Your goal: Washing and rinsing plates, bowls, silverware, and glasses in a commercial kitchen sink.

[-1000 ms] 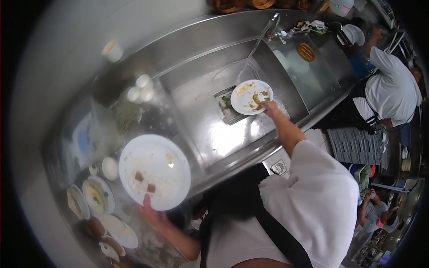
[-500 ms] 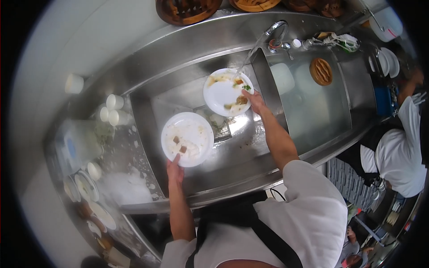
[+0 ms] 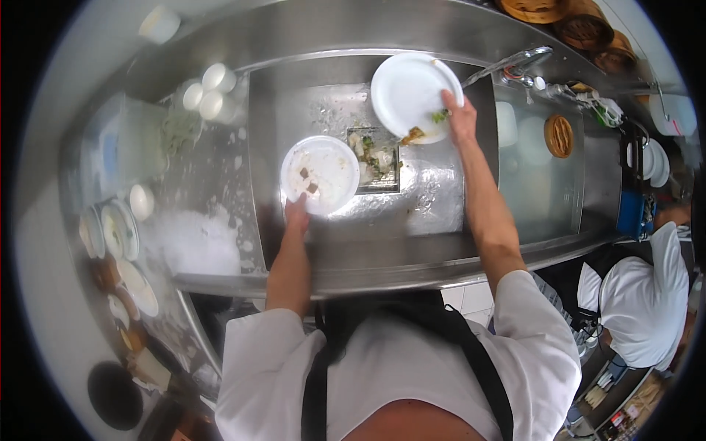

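Left hand (image 3: 297,214) pinches one plate (image 3: 337,167) left of the drain (image 3: 388,187); right hand (image 3: 460,120) seems to pinch another plate (image 3: 404,84), best tipped low over it

Left fingers (image 3: 298,204) gripping food-specked plate (image 3: 331,175); right fingers (image 3: 450,101) gripping scrap-edged plate (image 3: 408,90); both over steel sink (image 3: 434,213).

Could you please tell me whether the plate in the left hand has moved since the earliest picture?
Yes, rightward: the plate in the left hand was over the counter left of the sink basin, and is now over the basin.
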Available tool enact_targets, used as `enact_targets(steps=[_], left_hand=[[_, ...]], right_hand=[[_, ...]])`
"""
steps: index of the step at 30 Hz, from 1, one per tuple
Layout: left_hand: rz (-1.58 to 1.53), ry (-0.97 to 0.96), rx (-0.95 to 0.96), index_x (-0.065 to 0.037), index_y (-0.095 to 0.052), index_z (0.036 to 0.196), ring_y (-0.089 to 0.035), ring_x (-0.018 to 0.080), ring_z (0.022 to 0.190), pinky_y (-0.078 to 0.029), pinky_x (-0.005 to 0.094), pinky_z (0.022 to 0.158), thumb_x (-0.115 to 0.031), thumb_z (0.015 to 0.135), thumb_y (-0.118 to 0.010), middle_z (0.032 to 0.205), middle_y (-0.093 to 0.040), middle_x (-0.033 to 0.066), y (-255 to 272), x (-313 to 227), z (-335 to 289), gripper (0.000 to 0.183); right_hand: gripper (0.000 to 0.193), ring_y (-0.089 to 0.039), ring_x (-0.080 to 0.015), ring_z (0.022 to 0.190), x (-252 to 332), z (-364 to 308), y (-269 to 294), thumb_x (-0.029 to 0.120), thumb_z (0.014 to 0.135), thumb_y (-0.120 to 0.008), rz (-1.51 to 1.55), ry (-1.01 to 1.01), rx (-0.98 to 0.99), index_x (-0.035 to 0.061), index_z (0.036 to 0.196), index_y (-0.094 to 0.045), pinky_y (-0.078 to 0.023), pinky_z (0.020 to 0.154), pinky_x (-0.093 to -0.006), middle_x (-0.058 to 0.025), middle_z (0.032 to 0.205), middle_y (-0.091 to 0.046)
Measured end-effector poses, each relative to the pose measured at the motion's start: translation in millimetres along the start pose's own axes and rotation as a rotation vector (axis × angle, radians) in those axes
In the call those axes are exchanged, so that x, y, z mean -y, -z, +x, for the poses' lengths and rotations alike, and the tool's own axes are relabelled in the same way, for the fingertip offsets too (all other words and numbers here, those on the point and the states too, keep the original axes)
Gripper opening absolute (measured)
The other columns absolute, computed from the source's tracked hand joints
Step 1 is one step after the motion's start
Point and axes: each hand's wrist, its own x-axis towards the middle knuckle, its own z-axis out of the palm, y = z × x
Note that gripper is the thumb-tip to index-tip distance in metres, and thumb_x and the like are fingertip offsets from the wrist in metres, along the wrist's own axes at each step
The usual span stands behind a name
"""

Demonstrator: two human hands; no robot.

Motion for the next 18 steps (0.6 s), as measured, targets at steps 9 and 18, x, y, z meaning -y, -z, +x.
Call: enact_targets(steps=[9, 18], left_hand=[[1.327, -0.730, -0.106, -0.007, -0.054, 0.130, -0.045, 0.0386, 0.123, -0.040, 0.0513, 0.100, -0.014, 0.078, -0.062, 0.127, -0.050, 0.0171, -94.5, -1.5, -65.5, 0.054], [1.054, -0.646, -0.006, -0.004, -0.068, 0.102, -0.062, 0.0236, 0.089, -0.051, 0.0347, 0.079, -0.004, 0.077, -0.063, 0.098, -0.062, 0.0107, -63.1, -72.0, -70.5, 0.025]], right_hand=[[0.051, -0.064, -0.0147, 0.087, 48.9, 11.1, 29.8, 0.036, 0.087, -0.075, 0.224, -0.106, 0.089, 0.0009, 0.122, -0.065, -0.051, 0.077, -0.0296, -0.0069, 0.105, -0.069], [0.064, -0.059, -0.0272, 0.115, -139.7, -90.6, 66.4, 0.031, 0.088, -0.075, 0.327, -0.520, -0.135, -0.0047, 0.135, -0.051, -0.047, 0.101, -0.0414, -0.0144, 0.129, -0.059]])
